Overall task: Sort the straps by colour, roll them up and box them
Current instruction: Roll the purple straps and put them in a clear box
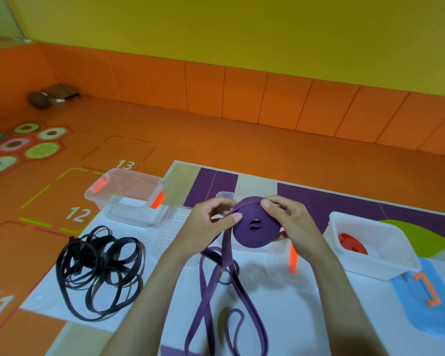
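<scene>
A purple strap, partly wound into a thick roll (254, 226), is held up between both hands above the mat. My right hand (290, 222) grips the roll from the right, thumb on its top. My left hand (211, 219) pinches the strap where it feeds onto the roll. The loose purple strap tail (216, 291) hangs down in loops onto the white mat. A tangled pile of black straps (100, 268) lies at the left. A rolled red strap (352, 244) sits inside the white box (385, 263) at the right.
An empty clear box with orange clips (129, 199) stands at the back left. Another clear box (257, 250) is partly hidden behind my hands, a clear lid (170, 235) beside it. A blue lid with an orange handle (432, 304) lies at the right. Orange floor surrounds the mat.
</scene>
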